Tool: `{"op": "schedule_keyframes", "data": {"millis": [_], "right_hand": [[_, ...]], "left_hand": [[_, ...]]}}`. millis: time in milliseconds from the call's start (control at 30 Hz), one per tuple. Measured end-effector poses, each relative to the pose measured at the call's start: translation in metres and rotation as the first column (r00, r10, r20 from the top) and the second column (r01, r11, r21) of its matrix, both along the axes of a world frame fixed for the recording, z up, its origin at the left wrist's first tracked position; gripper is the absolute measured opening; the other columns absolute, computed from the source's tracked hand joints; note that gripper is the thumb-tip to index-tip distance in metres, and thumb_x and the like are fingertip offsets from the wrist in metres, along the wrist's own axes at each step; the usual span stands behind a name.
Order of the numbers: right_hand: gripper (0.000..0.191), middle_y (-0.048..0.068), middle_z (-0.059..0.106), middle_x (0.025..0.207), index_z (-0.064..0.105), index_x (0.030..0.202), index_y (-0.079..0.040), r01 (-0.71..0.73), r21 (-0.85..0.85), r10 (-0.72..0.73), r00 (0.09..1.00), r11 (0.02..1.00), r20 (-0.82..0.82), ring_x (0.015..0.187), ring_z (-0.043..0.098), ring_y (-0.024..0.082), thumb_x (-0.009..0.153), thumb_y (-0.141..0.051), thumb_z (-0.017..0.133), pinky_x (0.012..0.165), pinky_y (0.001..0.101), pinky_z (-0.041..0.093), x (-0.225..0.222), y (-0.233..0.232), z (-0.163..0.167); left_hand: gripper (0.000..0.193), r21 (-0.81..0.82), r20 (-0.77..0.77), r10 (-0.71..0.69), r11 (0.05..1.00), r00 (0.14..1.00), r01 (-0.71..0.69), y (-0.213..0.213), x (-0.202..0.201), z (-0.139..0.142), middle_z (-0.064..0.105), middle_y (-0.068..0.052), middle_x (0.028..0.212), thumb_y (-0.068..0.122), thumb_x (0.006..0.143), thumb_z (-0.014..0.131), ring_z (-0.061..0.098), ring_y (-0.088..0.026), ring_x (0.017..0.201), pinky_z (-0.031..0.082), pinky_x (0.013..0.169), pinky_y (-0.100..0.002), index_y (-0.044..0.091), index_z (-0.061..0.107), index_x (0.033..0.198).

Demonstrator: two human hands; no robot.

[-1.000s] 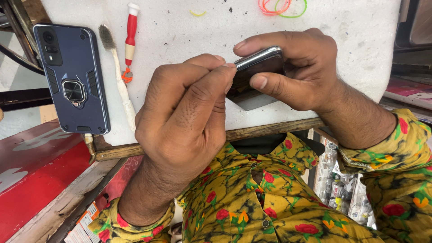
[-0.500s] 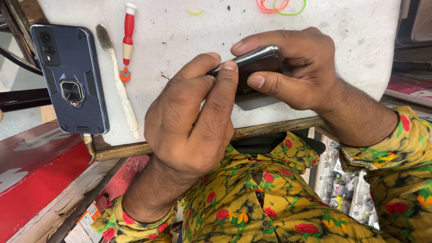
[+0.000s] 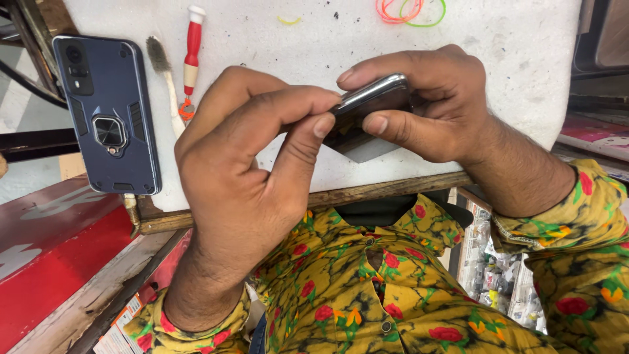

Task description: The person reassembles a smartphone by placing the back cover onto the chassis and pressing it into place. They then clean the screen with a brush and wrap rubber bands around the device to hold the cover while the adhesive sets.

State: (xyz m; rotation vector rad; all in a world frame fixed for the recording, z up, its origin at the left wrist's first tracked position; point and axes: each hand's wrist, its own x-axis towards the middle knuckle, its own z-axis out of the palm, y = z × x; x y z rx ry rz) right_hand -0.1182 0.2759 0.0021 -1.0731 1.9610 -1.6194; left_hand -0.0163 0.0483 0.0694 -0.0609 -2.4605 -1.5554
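My right hand point(image 3: 432, 108) grips a dark phone point(image 3: 370, 98) with a shiny silver edge, holding it on edge just above the white worktop point(image 3: 511, 59). Its thumb lies along the near side and its fingers wrap over the far side. My left hand point(image 3: 249, 177) is curled at the phone's left end, with thumb tip and forefinger pinched against that corner. Most of the phone's face is hidden by both hands.
A blue phone in a rugged case with a ring point(image 3: 108, 118) lies back-up at the left. Beside it are a small brush point(image 3: 164, 72) and a red-and-white screwdriver point(image 3: 192, 52). Coloured rubber bands point(image 3: 409, 10) lie at the far edge. A wooden strip point(image 3: 386, 190) borders the worktop's near edge.
My left forefinger, stretched over the phone's edge half a second ago, has drawn back to its left corner. My right hand keeps the same grip.
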Motion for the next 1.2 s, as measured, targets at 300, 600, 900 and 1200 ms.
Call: {"op": "schedule_keyframes", "data": {"millis": [300, 600, 900, 1200], "right_hand": [[0.032, 0.011, 0.077, 0.107, 0.065, 0.131, 0.004, -0.004, -0.016, 0.004, 1.000, 1.000, 0.004, 0.095, 0.074, 0.010, 0.106, -0.013, 0.075, 0.086, 0.0209, 0.059, 0.000, 0.000, 0.000], [0.034, 0.012, 0.076, 0.109, 0.064, 0.130, 0.004, -0.006, -0.024, 0.006, 1.000, 1.000, -0.006, 0.094, 0.073, 0.011, 0.101, -0.011, 0.073, 0.084, 0.0221, 0.058, -0.001, -0.006, 0.006], [0.034, 0.010, 0.076, 0.108, 0.065, 0.130, 0.003, 0.002, -0.003, -0.002, 1.000, 1.000, -0.017, 0.093, 0.074, 0.011, 0.101, -0.010, 0.074, 0.085, 0.0223, 0.058, -0.001, -0.008, 0.010], [0.034, 0.010, 0.076, 0.109, 0.064, 0.133, 0.003, -0.006, -0.016, 0.005, 0.999, 1.000, -0.031, 0.096, 0.074, 0.011, 0.104, -0.010, 0.074, 0.086, 0.0220, 0.059, 0.000, -0.006, 0.007]], "left_hand": [[0.018, -0.143, -0.143, 0.004, 0.989, 0.990, -0.025, 0.013, 0.006, -0.008, 0.065, -0.007, 0.107, -0.006, 0.107, 0.077, 0.071, -0.016, 0.095, 0.059, 0.081, -0.027, 0.004, 0.068, 0.120], [0.022, -0.200, -0.174, 0.019, 0.978, 0.985, -0.055, 0.018, 0.005, -0.012, 0.064, -0.006, 0.109, -0.007, 0.106, 0.079, 0.070, -0.016, 0.097, 0.060, 0.081, -0.026, 0.005, 0.068, 0.121], [0.027, -0.236, -0.225, 0.036, 0.968, 0.974, -0.090, 0.020, 0.007, -0.015, 0.065, -0.006, 0.112, -0.008, 0.104, 0.081, 0.071, -0.018, 0.100, 0.061, 0.083, -0.027, 0.005, 0.069, 0.125], [0.034, -0.384, -0.335, -0.023, 0.916, 0.942, -0.114, 0.021, 0.003, -0.019, 0.063, -0.010, 0.109, -0.014, 0.096, 0.076, 0.072, -0.026, 0.104, 0.062, 0.084, -0.033, -0.002, 0.070, 0.127]]}}
